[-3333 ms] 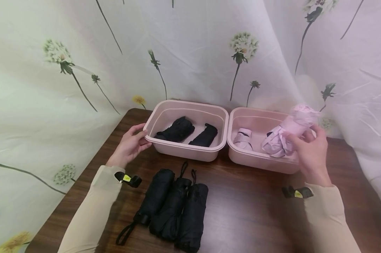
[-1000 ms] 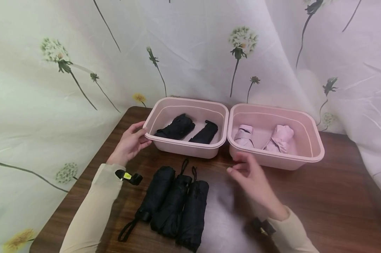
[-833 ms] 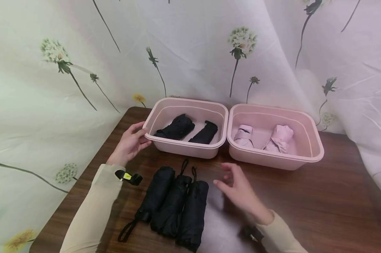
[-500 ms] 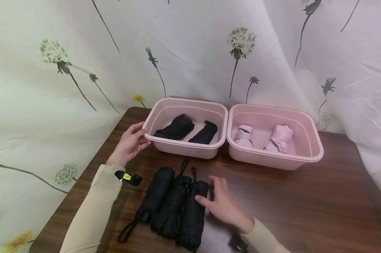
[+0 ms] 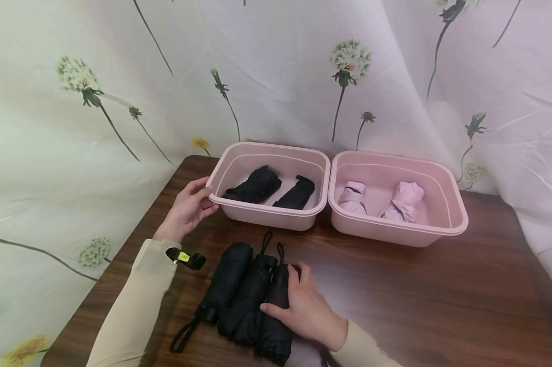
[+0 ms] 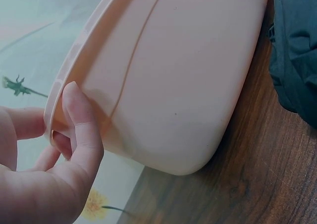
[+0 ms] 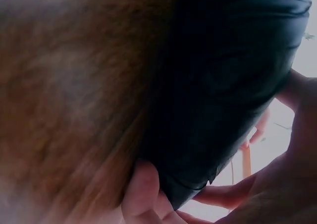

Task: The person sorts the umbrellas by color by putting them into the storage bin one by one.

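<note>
My left hand pinches the left rim of the left pink plastic bin. The left wrist view shows thumb and fingers on both sides of that bin's lip. Three black folding umbrellas lie side by side on the table: a left one, a middle one and a right one. Around the right one my right hand is curled, thumb on its left side, fingers near its top end. Close up in the right wrist view, the dark umbrella lies between fingers and palm.
Inside the left bin lie two black umbrellas, one wide, one slim. Beside it stands a second pink bin with two pink folded umbrellas, left and right. A flowered curtain hangs behind the wooden table.
My right hand has let go of a pink umbrella in the right bin, then moved left and down to the rightmost black umbrella and taken hold of it. My left hand has stayed on its bin.
</note>
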The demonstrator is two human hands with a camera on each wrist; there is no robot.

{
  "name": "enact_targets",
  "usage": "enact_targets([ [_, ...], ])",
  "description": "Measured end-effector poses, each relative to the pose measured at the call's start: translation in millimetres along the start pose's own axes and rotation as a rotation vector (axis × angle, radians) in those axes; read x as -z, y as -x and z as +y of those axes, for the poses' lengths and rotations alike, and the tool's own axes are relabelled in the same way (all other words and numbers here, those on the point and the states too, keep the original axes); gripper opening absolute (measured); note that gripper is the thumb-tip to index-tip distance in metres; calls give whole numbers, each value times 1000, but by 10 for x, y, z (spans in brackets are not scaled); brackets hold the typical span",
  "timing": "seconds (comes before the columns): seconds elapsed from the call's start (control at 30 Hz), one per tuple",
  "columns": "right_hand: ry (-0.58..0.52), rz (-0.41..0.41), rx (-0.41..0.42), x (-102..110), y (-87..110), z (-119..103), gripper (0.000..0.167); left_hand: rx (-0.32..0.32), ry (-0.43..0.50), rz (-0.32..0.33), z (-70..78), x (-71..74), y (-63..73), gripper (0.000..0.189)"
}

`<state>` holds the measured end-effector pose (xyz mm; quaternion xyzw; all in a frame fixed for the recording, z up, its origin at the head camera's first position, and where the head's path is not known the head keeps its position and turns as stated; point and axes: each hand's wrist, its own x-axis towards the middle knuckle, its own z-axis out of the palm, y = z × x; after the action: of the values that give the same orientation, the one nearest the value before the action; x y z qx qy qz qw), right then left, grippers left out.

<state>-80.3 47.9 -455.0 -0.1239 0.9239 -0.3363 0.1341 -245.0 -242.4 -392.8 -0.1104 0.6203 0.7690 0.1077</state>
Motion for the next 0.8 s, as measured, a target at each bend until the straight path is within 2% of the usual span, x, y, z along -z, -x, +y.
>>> enact_targets([
  [0.1, 36, 8, 1, -21, 9, -12, 102, -1, -2, 2, 0, -2, 5, 51],
  [0.23, 28, 5, 4, -8, 12, -3, 100, -1, -8, 7, 1, -4, 5, 52],
  [0.47, 8, -65, -1, 129, 9, 91, 99, 1, -2, 8, -1, -11, 2, 51],
  [0.8, -58, -102, -102, 297, 54, 271, 105, -1, 2, 6, -3, -5, 5, 51],
])
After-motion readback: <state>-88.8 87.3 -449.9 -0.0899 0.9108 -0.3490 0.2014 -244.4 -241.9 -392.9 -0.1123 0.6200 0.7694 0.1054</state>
